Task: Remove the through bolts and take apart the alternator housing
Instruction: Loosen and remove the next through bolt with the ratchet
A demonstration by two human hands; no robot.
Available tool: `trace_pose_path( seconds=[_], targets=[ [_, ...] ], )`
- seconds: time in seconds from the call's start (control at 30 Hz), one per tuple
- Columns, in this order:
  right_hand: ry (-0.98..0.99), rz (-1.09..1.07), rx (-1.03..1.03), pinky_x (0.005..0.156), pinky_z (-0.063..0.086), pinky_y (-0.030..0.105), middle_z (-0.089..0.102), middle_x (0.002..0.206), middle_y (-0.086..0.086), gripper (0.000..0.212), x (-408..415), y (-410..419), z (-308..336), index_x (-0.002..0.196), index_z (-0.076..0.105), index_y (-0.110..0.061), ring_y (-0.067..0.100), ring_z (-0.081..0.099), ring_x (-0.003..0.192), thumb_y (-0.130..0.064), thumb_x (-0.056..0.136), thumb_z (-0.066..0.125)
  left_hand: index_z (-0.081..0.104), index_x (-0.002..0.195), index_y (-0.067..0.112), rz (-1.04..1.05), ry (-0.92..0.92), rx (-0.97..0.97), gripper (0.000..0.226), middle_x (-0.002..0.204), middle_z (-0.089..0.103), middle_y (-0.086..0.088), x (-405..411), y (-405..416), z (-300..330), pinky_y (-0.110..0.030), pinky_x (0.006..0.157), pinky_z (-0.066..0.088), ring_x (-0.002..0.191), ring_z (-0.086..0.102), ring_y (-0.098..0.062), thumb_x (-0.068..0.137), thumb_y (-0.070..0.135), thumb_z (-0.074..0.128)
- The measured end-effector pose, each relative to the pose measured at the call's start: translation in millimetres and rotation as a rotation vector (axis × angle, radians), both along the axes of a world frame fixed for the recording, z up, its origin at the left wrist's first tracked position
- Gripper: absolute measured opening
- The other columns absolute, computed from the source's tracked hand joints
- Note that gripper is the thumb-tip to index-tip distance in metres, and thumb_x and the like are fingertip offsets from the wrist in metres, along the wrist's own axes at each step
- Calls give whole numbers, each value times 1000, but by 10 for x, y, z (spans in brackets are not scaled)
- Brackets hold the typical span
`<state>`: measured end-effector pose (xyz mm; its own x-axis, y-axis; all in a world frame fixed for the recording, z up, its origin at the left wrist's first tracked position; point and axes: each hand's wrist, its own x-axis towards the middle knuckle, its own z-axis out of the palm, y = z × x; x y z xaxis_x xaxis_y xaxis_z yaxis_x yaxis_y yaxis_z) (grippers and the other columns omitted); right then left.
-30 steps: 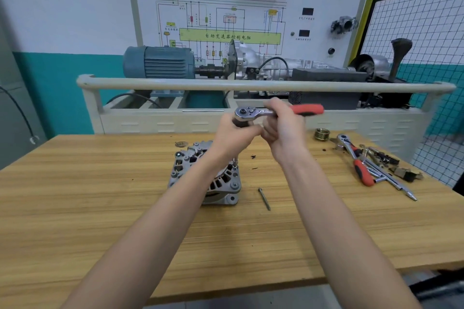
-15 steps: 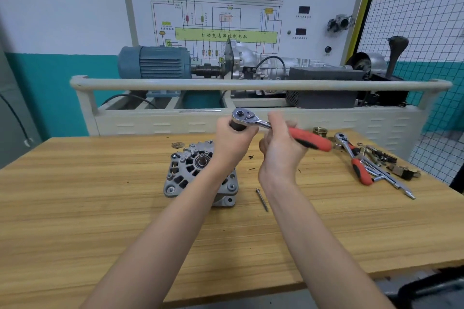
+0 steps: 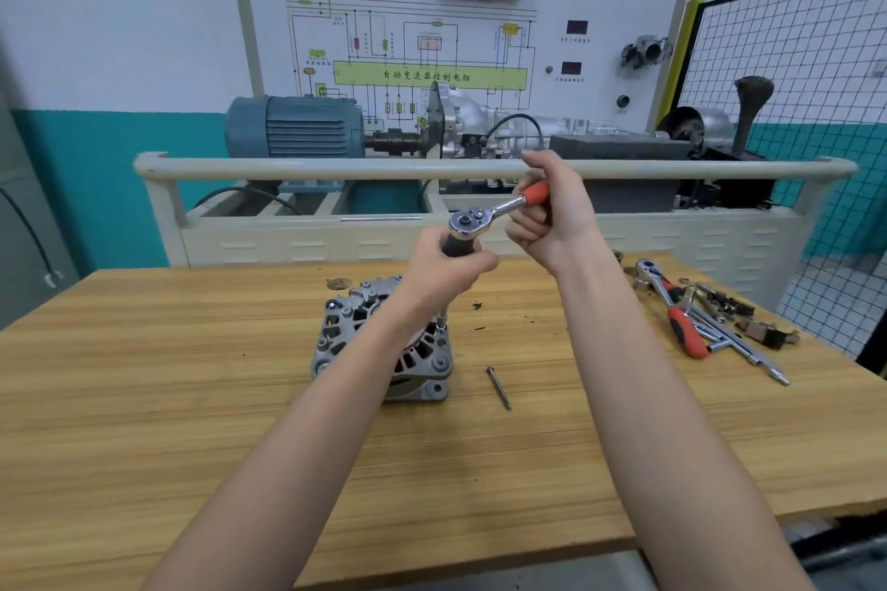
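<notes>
The grey alternator (image 3: 355,326) lies on the wooden bench, partly hidden by my left forearm. A ratchet wrench (image 3: 485,214) with a red handle stands over its right side on an extension whose lower end (image 3: 442,319) meets the housing. My left hand (image 3: 444,274) grips the dark upper part of the extension just under the ratchet head. My right hand (image 3: 552,216) holds the red handle, which points up and to the right. One removed through bolt (image 3: 499,387) lies loose on the bench to the right of the alternator.
A second red-handled ratchet (image 3: 672,312), a T-bar and several small parts lie at the bench's right end. A small washer (image 3: 337,284) sits behind the alternator. Beyond the bench stands a training rig with a rail (image 3: 336,168); a wire mesh fence (image 3: 792,86) is on the right.
My right hand has swung the ratchet handle from pointing right and slightly down to pointing up and to the right. The left hand stays on the extension.
</notes>
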<state>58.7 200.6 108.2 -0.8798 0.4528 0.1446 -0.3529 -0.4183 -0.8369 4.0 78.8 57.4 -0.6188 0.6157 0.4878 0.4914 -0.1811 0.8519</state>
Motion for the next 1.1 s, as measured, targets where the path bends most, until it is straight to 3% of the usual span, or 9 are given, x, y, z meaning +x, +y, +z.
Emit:
trace_pose_path(
  seconds=[0.1,0.17,0.27,0.4,0.53,0.67,0.8,0.9,1.1],
  targets=[
    [54,-103,-89,32,12,19,19,36,-7,41,-14,-86,-120,54,35,-18,8,13,29,-15,92,52,48,53,8,-120,100,-85,36,44,48,-3,-47,-88,72,-24,50,39,44,43,-17,83,-6,61],
    [104,-174,-143,33,13,20,20,37,-7,40,38,-175,-206,56,34,-18,7,13,31,-12,91,52,46,52,9,-116,78,-44,39,44,44,-3,-39,-78,68,-25,48,35,42,39,-17,85,-6,60],
    [181,-367,-197,35,17,20,25,38,-8,35,177,-367,-358,60,37,-17,7,18,32,-10,89,56,39,59,12,15,-34,101,38,49,33,1,1,16,7,-22,44,25,41,28,-7,86,-9,55],
    [324,-488,-140,37,22,20,32,40,-8,35,321,-630,-578,63,39,-17,7,23,34,-8,92,56,35,53,18,202,-78,282,46,42,33,15,53,128,-84,-17,43,24,42,26,-1,83,-9,56],
    [226,-382,-129,37,20,19,27,37,-8,38,282,-483,-431,56,40,-19,8,20,33,-7,88,58,41,52,13,103,-5,142,40,45,39,7,11,-10,-78,-21,47,31,43,33,-7,81,-7,60],
    [-6,-52,9,34,12,19,18,32,-8,54,100,-165,-83,38,37,-22,8,13,30,-11,89,52,51,50,3,-111,81,-125,33,45,50,-9,-68,-179,117,-28,51,39,47,45,-22,79,7,66],
    [-84,87,104,38,7,20,17,32,-6,54,-37,-67,80,38,37,-20,7,11,29,-11,90,49,37,47,12,-147,-14,-81,48,40,32,0,-12,-79,153,-20,42,26,36,28,-14,84,-9,58],
    [-41,-16,-6,33,11,18,17,34,-7,48,3,-129,-16,43,36,-19,7,11,29,-10,88,50,34,49,13,-57,-27,-2,47,40,29,5,-6,-13,82,-17,41,23,35,24,-9,83,-13,53],
    [209,-438,-220,36,18,19,27,37,-7,40,259,-497,-471,51,41,-19,8,19,33,-7,86,57,36,53,18,224,-25,267,43,47,34,8,69,130,-28,-24,46,25,46,27,-6,80,-9,58]
  ],
)
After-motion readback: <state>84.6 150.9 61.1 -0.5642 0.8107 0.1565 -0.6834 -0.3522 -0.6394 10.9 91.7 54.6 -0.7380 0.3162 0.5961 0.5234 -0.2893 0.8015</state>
